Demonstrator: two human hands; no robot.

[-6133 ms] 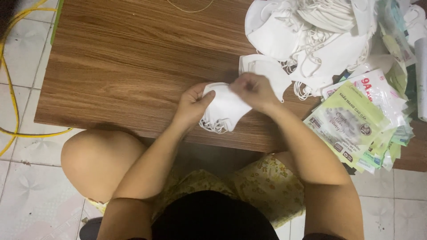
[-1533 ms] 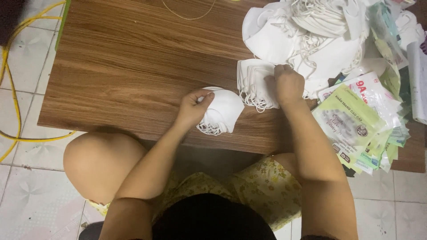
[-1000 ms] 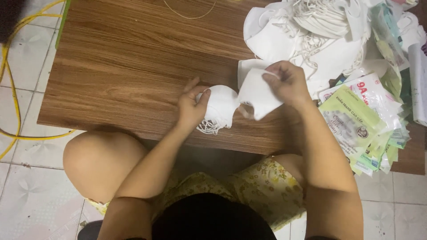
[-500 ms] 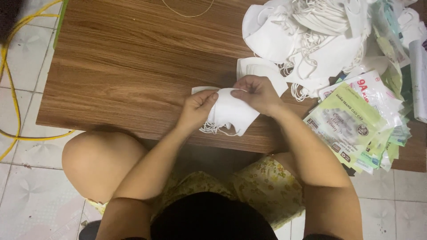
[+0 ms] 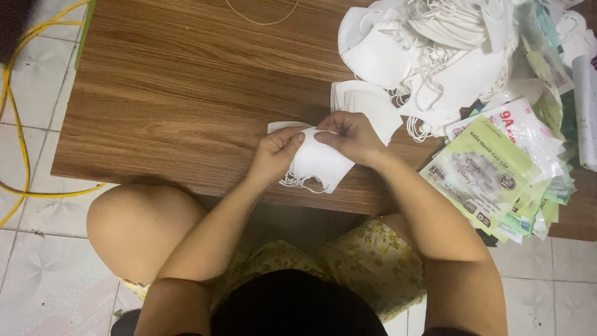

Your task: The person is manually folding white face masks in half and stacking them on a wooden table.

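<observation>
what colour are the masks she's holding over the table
White: the small stack of masks between the left hand and right hand, clearest in the head view.

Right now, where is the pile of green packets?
In the head view, the green packets lie at the wooden table's right edge, beside the right hand, below the white mask heap.

Stack of white masks (image 5: 314, 163): upper edge covered by fingers (image 5: 297, 138) of left hand (image 5: 277, 155) and by right hand (image 5: 351, 135); count of masks in the stack not resolvable. Loose mask pile (image 5: 435, 56) and packet stack (image 5: 497, 174) run off the top and right edges; packet print too small to resolve. Counter (image 5: 186, 93) top and right ends out of view; yellow cable (image 5: 18, 124) exits left.
</observation>
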